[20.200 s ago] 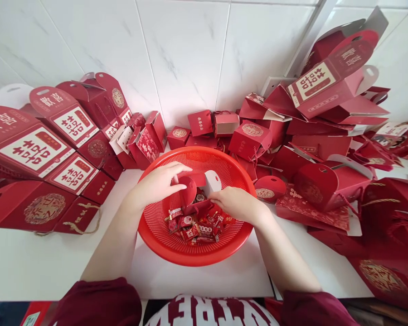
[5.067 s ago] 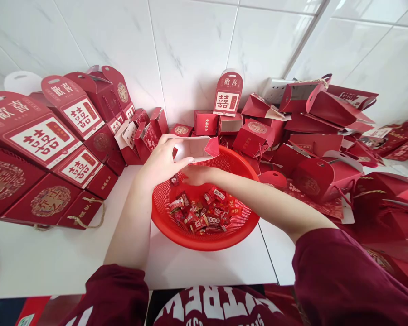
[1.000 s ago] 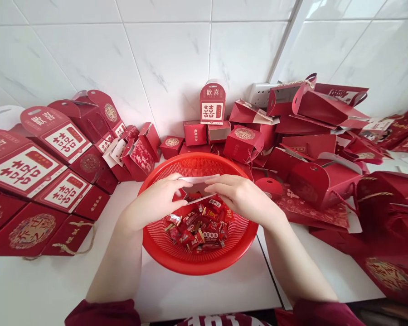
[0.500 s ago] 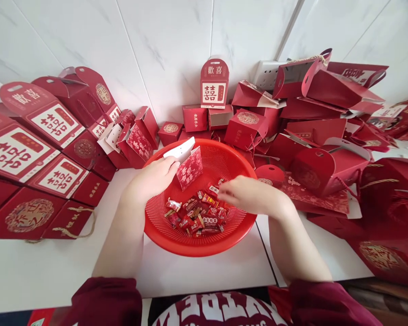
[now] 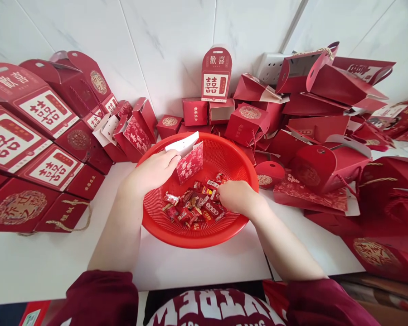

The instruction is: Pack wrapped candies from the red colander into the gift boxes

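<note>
A red plastic basket (image 5: pixel 204 241) with perforated sides holds a heap of small wrapped candies (image 5: pixel 193 203). Over its left side my left hand (image 5: pixel 159 170) is closed on a small red paper box (image 5: pixel 191 164) with a floral print. The box stands tilted, its white-lined flap raised and its top open; what lies inside it is hidden. At the right edge of the heap my right hand (image 5: pixel 236 196) reaches down with curled fingers touching the candies. Its fingertips are mostly out of sight, and what they pinch cannot be made out.
Large red gift boxes (image 5: pixel 47 158) are stacked at the left, with small open boxes (image 5: pixel 134 133) beside them. Boxes stand behind the basket, one upright (image 5: pixel 216 74) against the tiled wall. A pile of open red boxes (image 5: pixel 326 163) fills the right, near a wall socket (image 5: pixel 270 68).
My right hand has gone from a blurred, looser pose over the candies to curled fingers down among them. Some candies have shifted. My left hand still holds the box; the view has moved slightly.
</note>
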`<move>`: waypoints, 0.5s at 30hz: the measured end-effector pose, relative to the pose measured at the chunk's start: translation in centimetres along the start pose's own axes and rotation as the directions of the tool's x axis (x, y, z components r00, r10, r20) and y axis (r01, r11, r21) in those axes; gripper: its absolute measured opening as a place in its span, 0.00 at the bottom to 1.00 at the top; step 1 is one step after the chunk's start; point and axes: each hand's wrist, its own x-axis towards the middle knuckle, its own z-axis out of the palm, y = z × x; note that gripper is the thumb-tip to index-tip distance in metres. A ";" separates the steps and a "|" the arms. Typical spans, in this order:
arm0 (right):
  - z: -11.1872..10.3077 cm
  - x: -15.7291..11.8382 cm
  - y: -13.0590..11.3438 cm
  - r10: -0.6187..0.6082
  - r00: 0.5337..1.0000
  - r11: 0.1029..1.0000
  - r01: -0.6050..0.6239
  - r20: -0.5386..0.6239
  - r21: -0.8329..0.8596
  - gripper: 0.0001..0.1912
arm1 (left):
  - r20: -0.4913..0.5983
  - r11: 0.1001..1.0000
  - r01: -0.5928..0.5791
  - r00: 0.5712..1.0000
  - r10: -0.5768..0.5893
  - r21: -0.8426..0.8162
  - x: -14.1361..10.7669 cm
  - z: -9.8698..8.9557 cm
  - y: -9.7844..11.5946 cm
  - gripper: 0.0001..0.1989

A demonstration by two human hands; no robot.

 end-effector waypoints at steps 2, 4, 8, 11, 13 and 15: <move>-0.1 0.0 0.6 0.028 0.998 1.000 -0.029 -0.049 -0.005 0.18 | -0.006 1.000 -0.027 1.000 0.027 -0.007 0.0 0.1 -0.1 0.19; -0.2 -0.1 1.2 0.006 0.996 1.000 -0.006 -0.090 -0.003 0.17 | -0.014 0.999 -0.049 0.999 0.049 -0.016 0.1 0.2 -0.2 0.20; -1.0 -0.5 1.6 -0.137 0.981 0.990 0.138 -0.141 -0.003 0.16 | -0.011 0.996 -0.088 0.996 0.088 -0.022 0.1 0.2 -0.4 0.21; -2.5 -0.4 0.9 -0.230 0.964 0.973 0.227 -0.134 -0.041 0.14 | 0.019 0.992 -0.121 0.992 0.122 -0.030 0.0 0.1 -0.6 0.21; -3.8 0.2 0.1 -0.294 0.948 0.955 0.286 -0.121 -0.075 0.15 | 0.045 0.987 -0.156 0.986 0.158 -0.048 0.0 0.1 -0.7 0.23; -4.9 1.2 -0.9 -0.384 0.921 0.923 0.381 -0.060 -0.059 0.15 | 0.060 0.977 -0.203 0.977 0.207 -0.063 -0.1 0.1 -0.7 0.26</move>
